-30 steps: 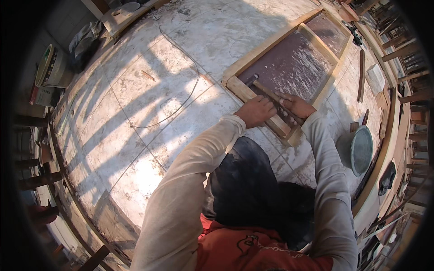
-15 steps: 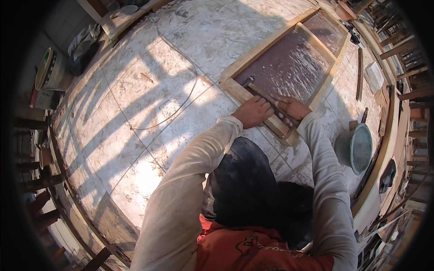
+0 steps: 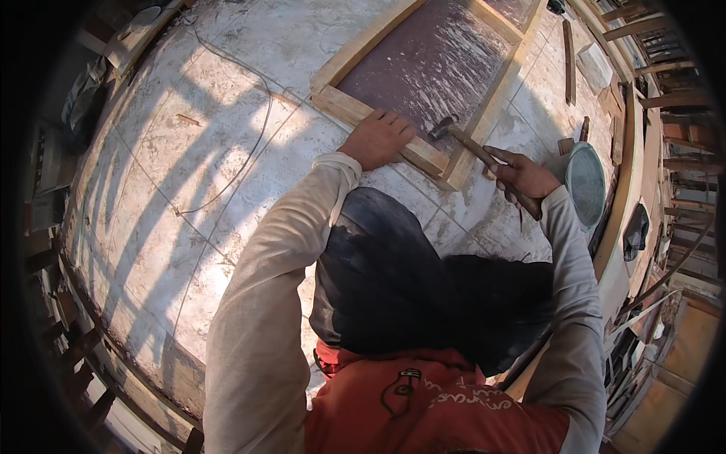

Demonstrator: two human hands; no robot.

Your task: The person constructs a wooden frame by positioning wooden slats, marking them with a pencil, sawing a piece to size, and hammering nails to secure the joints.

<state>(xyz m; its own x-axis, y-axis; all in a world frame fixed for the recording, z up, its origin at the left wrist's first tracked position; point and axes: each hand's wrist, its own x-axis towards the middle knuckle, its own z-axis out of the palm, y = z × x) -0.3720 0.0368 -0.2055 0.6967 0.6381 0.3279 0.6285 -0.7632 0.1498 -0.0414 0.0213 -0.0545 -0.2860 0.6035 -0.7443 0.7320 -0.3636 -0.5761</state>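
A wooden frame (image 3: 495,91) of pale planks with a dark, white-smeared panel (image 3: 423,60) lies on the floor ahead of me. My left hand (image 3: 382,138) is closed over its near rail (image 3: 425,155), with the fingers curled on the far side. A hammer (image 3: 473,145) is in my right hand (image 3: 528,175), gripped by its wooden handle to the right of the frame's near corner. The dark metal hammer head (image 3: 444,125) is over the panel beside that corner. Whether the head touches anything, I cannot tell.
A grey-green bucket (image 3: 585,185) stands at the right, near a red-handled tool (image 3: 584,129). Beyond it lie a dark wood strip (image 3: 569,62) and a pale block (image 3: 595,66). A thin cable (image 3: 266,113) curves across the tiled floor at the left. Long timber (image 3: 626,181) edges the right side.
My right hand has moved right with the hammer, away from my left hand and the rail. The view has shifted, so the frame appears further left and higher. My left hand stays on the rail.
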